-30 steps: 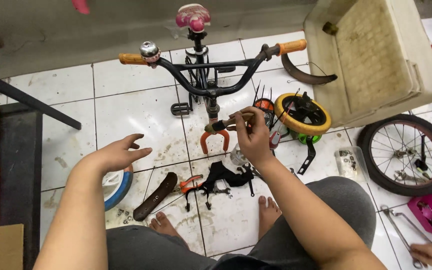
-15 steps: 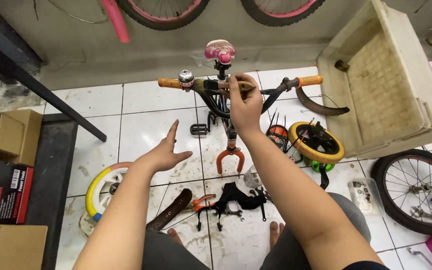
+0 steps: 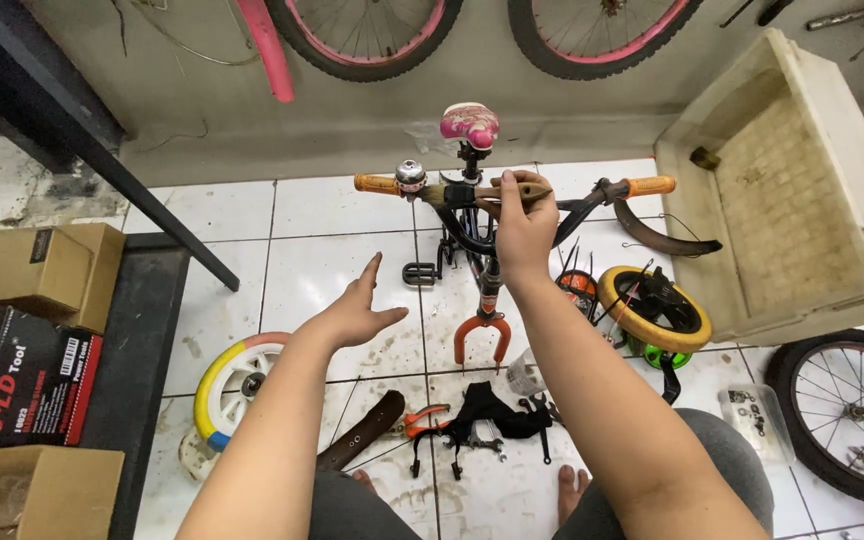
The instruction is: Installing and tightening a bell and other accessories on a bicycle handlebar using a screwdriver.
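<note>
A small child's bicycle frame (image 3: 482, 260) stands without wheels on the tiled floor, with orange grips, a chrome bell (image 3: 410, 176), a pink saddle (image 3: 469, 123) and an orange fork (image 3: 481, 336). My right hand (image 3: 522, 228) grips a wooden-handled paintbrush (image 3: 500, 192) and holds it along the middle of the handlebar, bristles toward the bell. My left hand (image 3: 357, 312) hovers open over the floor, left of the frame, touching nothing.
A yellow-tyred small wheel (image 3: 652, 306) and a spoked wheel (image 3: 842, 412) lie to the right. A white-and-yellow wheel (image 3: 235, 382) lies on the left by cardboard boxes (image 3: 37, 268). Orange pliers (image 3: 422, 420) and black parts are near my feet. A beige tub (image 3: 802, 190) leans at the far right.
My right hand rose with the brush from near the fork up to the handlebar. My left hand lifted and moved toward the frame. The view tilted up toward the wall.
</note>
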